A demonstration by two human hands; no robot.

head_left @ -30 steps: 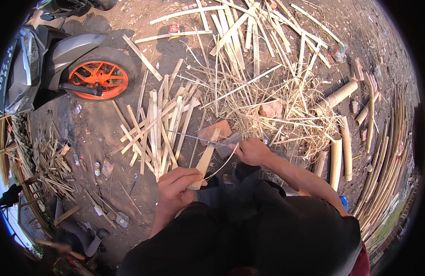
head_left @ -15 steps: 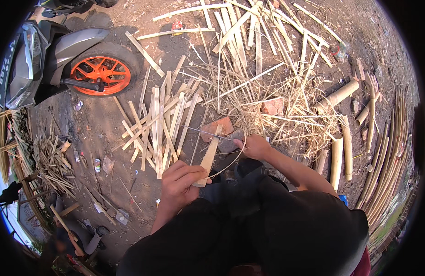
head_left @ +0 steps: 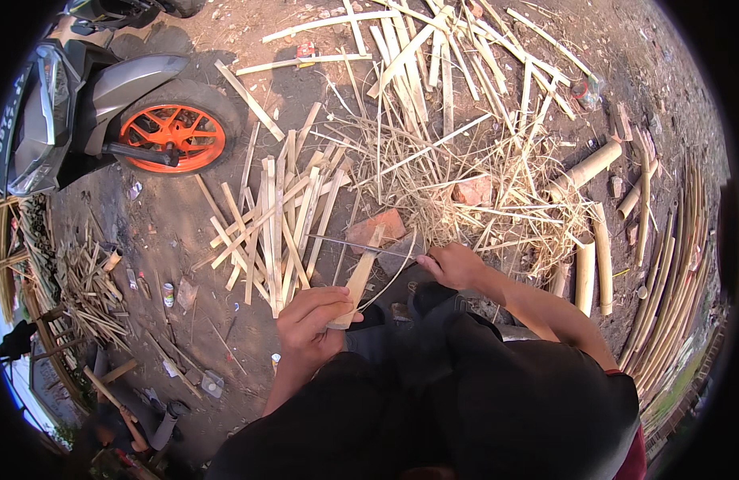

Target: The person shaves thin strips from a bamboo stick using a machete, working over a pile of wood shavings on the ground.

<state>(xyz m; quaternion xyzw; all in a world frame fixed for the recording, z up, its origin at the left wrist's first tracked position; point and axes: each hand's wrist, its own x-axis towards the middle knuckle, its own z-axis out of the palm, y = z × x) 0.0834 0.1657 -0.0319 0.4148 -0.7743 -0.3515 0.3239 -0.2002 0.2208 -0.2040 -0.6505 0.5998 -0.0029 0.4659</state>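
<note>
Pale, flat bamboo strip [head_left: 358, 282] points to one o'clock, pinched by the left hand [head_left: 312, 322]; from there, at two o'clock, the right hand [head_left: 456, 266] clasps a thin-bladed grey metal knife [head_left: 337, 241] across it. Shaving seems in hand; another stroke would call for steady pinching.

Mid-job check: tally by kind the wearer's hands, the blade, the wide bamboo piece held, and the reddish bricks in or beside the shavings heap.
Hands: 2 (left hand, right hand)
Thin blade: 1
Wide bamboo piece: 1
Reddish bricks: 2 (near brick, brick among shavings)
Total: 6
</note>
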